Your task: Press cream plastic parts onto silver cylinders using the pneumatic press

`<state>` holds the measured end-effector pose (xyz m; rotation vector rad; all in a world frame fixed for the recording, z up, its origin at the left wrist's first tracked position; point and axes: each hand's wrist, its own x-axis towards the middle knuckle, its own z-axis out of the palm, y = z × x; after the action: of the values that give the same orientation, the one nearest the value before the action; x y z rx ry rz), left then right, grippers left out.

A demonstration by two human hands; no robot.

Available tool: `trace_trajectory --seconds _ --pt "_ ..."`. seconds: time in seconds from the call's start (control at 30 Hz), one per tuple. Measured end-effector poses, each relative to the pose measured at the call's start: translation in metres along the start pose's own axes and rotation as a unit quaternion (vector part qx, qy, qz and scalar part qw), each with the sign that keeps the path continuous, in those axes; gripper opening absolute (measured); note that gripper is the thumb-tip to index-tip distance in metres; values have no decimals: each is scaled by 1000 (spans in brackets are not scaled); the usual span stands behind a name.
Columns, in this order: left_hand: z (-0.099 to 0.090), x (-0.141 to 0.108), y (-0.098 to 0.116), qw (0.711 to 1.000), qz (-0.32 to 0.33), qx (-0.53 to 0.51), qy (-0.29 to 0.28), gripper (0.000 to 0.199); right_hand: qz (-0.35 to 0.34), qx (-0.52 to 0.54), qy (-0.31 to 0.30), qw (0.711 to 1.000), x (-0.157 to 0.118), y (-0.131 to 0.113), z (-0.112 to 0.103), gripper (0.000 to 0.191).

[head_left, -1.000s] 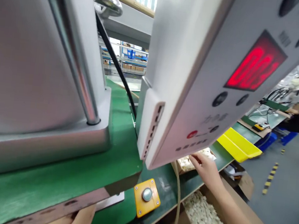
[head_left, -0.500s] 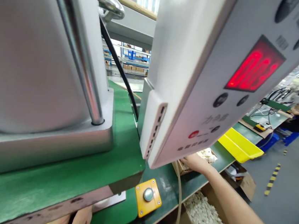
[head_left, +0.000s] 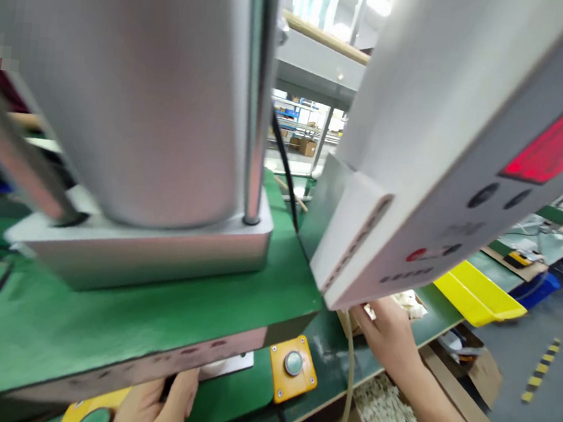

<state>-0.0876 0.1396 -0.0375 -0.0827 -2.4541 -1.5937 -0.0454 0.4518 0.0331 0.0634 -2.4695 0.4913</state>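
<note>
My left hand (head_left: 158,403) reaches under the green press frame (head_left: 159,319), beside a silver plate (head_left: 230,365). Its thumb and part of the fingers show, but the fingertips are hidden below the frame's edge. At the small box of off-white pieces (head_left: 410,304), my right hand (head_left: 389,333) is closed, and a small off-white piece (head_left: 369,311) shows at its fingers. The white control box (head_left: 390,182) partly covers that hand's fingertips.
Yellow push-button boxes (head_left: 292,368) (head_left: 99,413) flank the press's lower part. A pale hose (head_left: 348,379) hangs over the bench edge. Beneath stands a carton of off-white pieces (head_left: 388,417). A yellow tray (head_left: 481,296) lies farther right. The grey press body (head_left: 173,92) blocks the upper left.
The view has swung left, so the press and control box appear farther right. My right hand shows more fully at the small box, with a small off-white piece at its fingers.
</note>
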Motion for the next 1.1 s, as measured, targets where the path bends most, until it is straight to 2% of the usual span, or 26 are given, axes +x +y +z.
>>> trace_trajectory --seconds 0.1,0.2,0.27,0.37,0.47,0.57,0.63,0.77,0.9,1.0,1.1 --pt "-2 -9 7 998 -19 -54 20 31 -169 63 10 983 0 -53 21 12" --pt "-10 -15 8 995 -42 -84 37 30 -275 61 6 959 5 -94 47 15" --pt "-16 -17 2 993 -58 -97 39 32 -325 29 -25 945 9 -111 61 18" --pt "-23 -18 -8 986 -91 -134 36 32 -378 -27 -50 924 14 -120 75 28" --pt "-25 -18 -10 981 -107 -156 33 28 -381 -43 -54 922 11 -120 84 31" --pt "-24 -18 -6 983 -101 -149 23 30 -355 4 -72 932 3 -116 92 20" --pt "-23 -19 -2 985 -97 -142 26 30 -330 26 -72 941 -1 -116 96 20" --pt "-20 -23 1 986 -93 -134 41 27 -311 15 -38 949 0 -126 93 27" --pt "-22 -24 2 987 -91 -122 44 30 -252 119 -20 960 -6 -129 87 23" --pt "-37 -22 -4 995 -68 -63 25 31 -192 147 7 970 -22 -113 84 18" --pt "-65 -21 -24 998 -38 58 13 32 -159 129 12 979 -43 -85 78 17"
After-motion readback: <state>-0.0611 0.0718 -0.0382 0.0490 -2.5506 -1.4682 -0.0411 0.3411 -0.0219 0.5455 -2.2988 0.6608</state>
